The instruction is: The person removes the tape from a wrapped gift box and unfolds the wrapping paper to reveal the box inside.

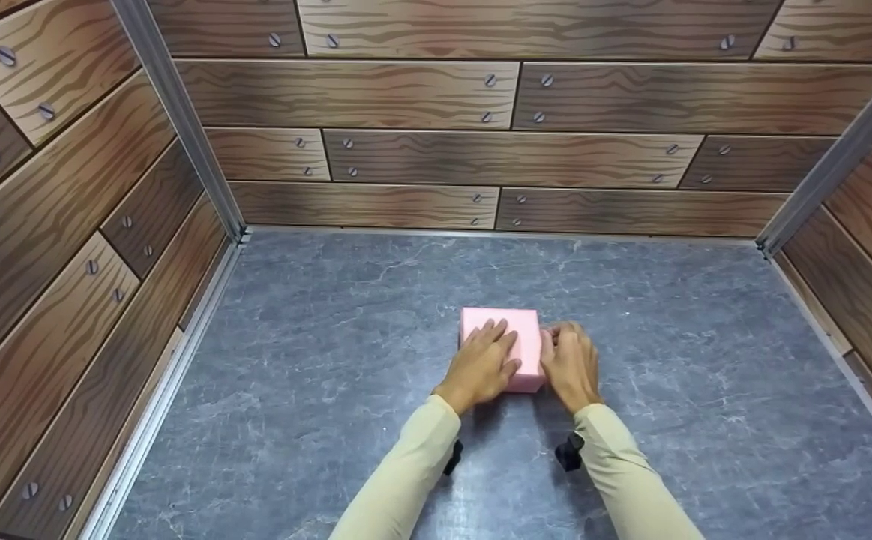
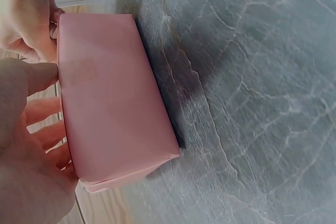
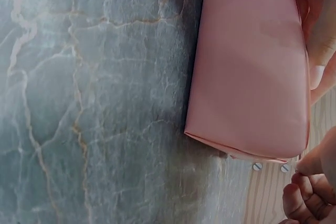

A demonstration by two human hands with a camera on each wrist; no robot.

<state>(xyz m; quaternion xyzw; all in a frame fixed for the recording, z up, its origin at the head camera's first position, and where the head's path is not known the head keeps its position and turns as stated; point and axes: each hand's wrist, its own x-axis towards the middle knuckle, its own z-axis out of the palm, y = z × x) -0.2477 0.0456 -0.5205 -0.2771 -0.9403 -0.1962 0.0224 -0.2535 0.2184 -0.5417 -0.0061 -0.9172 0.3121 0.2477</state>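
Head view gives the best look at this one: the pink box (image 1: 527, 345) sits on the grey marbled surface (image 1: 316, 360), right in front of the person, with a hand on each part that matters. The left hand (image 1: 483, 367) lies across the top with its fingers spread and mostly straight, so it's resting on the box rather than wrapped round it. The right hand (image 1: 574, 361) is at the box's right side, fingers curled in, thumb and fingertips bunched at the edge. Looks like a pinch on that edge to me, though the contact is partly hidden, so I can't tell exactly what's between the tips. Left wrist view shows a faint patch (image 2: 81, 72) on the near side, maybe tape, and right wrist view shows an end fold (image 3: 247, 154) that doesn't seem to sit totally flat. If I were doing this bit, I'd let the left hand be a gentle clamp: even weight through spread fingers, enough to stop the box sliding, not enough to dent the top. Then work the edge with just the right fingertips, in small moves running along the crease, since tugging hard sideways would probably twist the box or wrinkle that smooth pink covering.
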